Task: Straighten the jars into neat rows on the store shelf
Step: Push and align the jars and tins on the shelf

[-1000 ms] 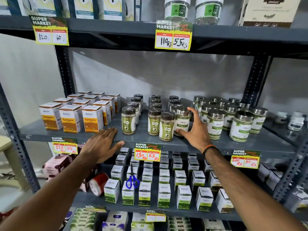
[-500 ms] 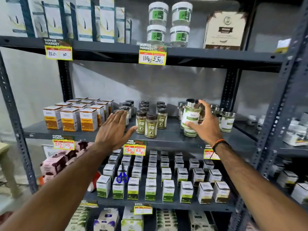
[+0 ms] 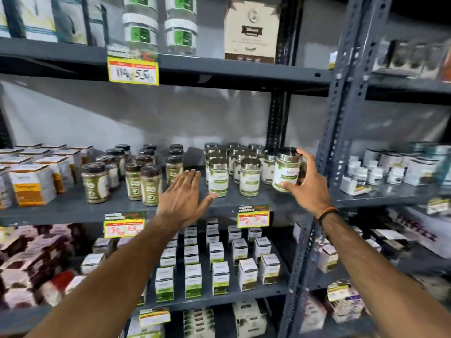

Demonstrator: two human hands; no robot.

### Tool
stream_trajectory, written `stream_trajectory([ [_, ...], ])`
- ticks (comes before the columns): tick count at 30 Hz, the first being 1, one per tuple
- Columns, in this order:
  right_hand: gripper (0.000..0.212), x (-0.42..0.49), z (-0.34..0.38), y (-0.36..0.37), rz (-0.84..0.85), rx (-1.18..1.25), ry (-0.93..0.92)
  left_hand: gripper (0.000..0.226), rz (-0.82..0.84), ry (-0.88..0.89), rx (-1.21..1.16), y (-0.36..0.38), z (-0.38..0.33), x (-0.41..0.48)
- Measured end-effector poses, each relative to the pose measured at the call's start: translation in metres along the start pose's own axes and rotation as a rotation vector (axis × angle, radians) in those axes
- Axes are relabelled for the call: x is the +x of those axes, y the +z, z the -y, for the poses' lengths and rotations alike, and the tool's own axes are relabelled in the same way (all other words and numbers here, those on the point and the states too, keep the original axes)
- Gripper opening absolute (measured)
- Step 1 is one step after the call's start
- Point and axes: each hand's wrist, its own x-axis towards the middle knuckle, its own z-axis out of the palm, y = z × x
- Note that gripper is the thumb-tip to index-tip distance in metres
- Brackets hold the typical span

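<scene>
Between the thumb and fingers of the right hand (image 3: 308, 189) sits one steel-lidded jar (image 3: 286, 170), clamped around its side: thumb low on the label, fingertips curling over the lid's far edge. It looks lifted a little off the shelf (image 3: 73, 208) and tipped slightly, at the right end of the steel-lidded group, so it has not yet been set into a row.

Just left of those fingers stand the other steel-lidded jars (image 3: 249, 176). They are upright and roughly in files running back from the shelf edge, though the front ones do not quite line up and the spacing looks uneven.

Held flat, the left hand (image 3: 185, 198) has its fingers straight and together and its thumb spread, gripping nothing; the thumb tip is close to the front-left steel-lidded jar (image 3: 218, 177), but contact cannot be told. Left of its fingertips are the dark-lidded jars (image 3: 144, 181), upright but staggered, the front three out of line with each other.

As a judgement, the work is partway: the held jar needs a place, then both groups want their fronts evened.
</scene>
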Motion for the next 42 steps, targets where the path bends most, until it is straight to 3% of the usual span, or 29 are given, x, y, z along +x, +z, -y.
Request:
stream_trajectory([
  [4,0.102,0.004,-0.035,-0.002,-0.019,-0.037,0.066,0.104,0.111,-0.001,-0.042,0.031,0.000,0.009],
  [10,0.104,0.013,-0.063,0.017,0.063,-0.051,0.109,0.102,0.291,-0.020,-0.052,0.055,0.008,0.017],
  [16,0.107,0.018,-0.072,0.035,0.111,-0.027,0.140,0.089,0.262,0.007,-0.011,0.057,0.010,0.021],
  [22,0.131,0.017,-0.076,0.035,0.097,-0.033,0.286,0.087,0.227,0.008,0.005,0.061,0.011,0.020],
  [29,0.058,0.024,-0.069,0.047,0.151,-0.246,0.352,0.090,0.196,0.022,0.011,0.064,0.013,0.019],
  [42,0.056,0.037,-0.078,0.071,0.061,-0.225,0.425,0.091,0.187,0.014,0.020,0.064,0.012,0.018],
])
